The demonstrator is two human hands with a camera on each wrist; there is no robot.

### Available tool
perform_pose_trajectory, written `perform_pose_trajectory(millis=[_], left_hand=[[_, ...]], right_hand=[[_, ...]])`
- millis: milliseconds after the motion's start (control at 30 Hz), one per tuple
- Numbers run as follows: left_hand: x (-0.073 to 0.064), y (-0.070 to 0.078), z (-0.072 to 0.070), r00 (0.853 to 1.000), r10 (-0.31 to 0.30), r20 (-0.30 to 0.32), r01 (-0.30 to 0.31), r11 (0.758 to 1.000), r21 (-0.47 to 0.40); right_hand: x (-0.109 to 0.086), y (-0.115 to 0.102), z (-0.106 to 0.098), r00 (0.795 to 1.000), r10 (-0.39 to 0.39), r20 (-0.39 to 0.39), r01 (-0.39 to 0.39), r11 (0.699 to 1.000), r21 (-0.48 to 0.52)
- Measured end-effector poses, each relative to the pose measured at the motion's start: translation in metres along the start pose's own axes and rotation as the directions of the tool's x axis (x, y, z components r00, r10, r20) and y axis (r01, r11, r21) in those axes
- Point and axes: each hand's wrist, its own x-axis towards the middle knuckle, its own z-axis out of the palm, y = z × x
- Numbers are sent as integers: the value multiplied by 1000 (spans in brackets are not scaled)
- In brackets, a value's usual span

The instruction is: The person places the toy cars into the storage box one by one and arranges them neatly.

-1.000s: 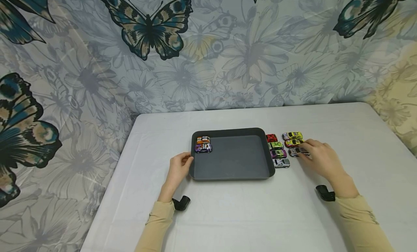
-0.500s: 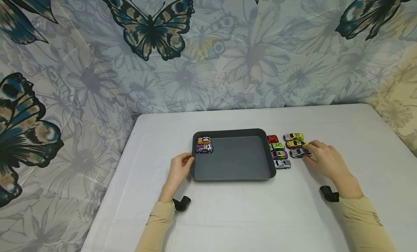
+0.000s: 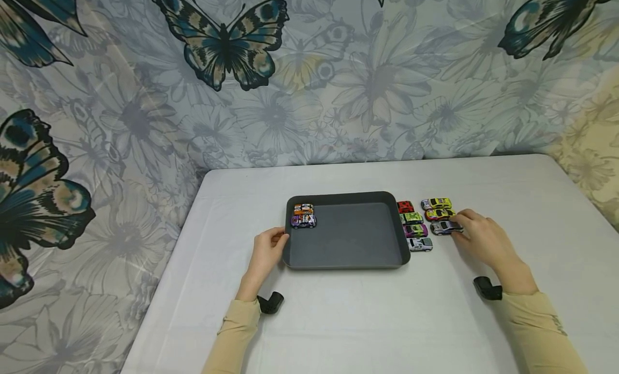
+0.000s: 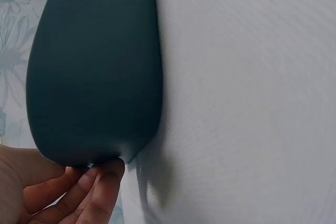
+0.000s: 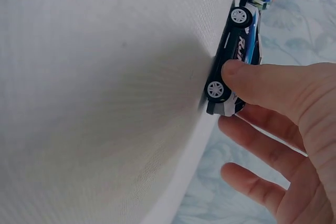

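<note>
A dark grey tray (image 3: pixel 353 237) lies on the white-covered table. My left hand (image 3: pixel 263 251) pinches its left end between thumb and fingers, which the left wrist view shows at the tray (image 4: pixel 94 72). Right of the tray, my right hand (image 3: pixel 486 242) holds the rear of a grey toy car (image 3: pixel 442 227), thumb on its near side. In the right wrist view this toy car (image 5: pixel 227 51) has its wheels at the cloth; the fingertips behind it are partly hidden. Inside the tray, an orange toy car (image 3: pixel 303 208) and a purple toy car (image 3: pixel 303 221) sit together at the left.
Along the tray's right side stand a red car (image 3: pixel 405 206), a lime-green car (image 3: pixel 411 218), a purple-and-green car (image 3: pixel 416 230) and a silver car (image 3: pixel 420 244). Two yellow toy cars, one farther back (image 3: pixel 436 203), stand beyond the grey one. Patterned fabric (image 3: pixel 309 94) hangs behind the table.
My right hand has drawn back slightly to the right, so more of the grey toy car shows. The left hand and the tray keep their places.
</note>
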Motion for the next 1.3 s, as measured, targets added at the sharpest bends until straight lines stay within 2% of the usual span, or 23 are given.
perform_pose_trajectory(millis=[267, 500, 667, 1033, 1300], left_hand=[[0, -1, 0, 1000, 12, -9, -12, 1000, 2], [0, -1, 0, 1000, 5, -1, -5, 1000, 3], [0, -1, 0, 1000, -1, -1, 1, 1000, -1], [1, -3, 0, 1000, 13, -4, -13, 1000, -5], [1, -2, 0, 1000, 17, -8, -17, 1000, -12]], right_hand=[[0, 1, 1, 1000, -19, -22, 19, 1000, 0], [1, 1, 1, 1000, -5, -15, 5, 1000, -11], [3, 1, -1, 998, -34, -46, 34, 999, -6], [13, -7, -11, 994, -80, -71, 79, 997, -21], [27, -16, -20, 990, -119, -79, 116, 992, -41]])
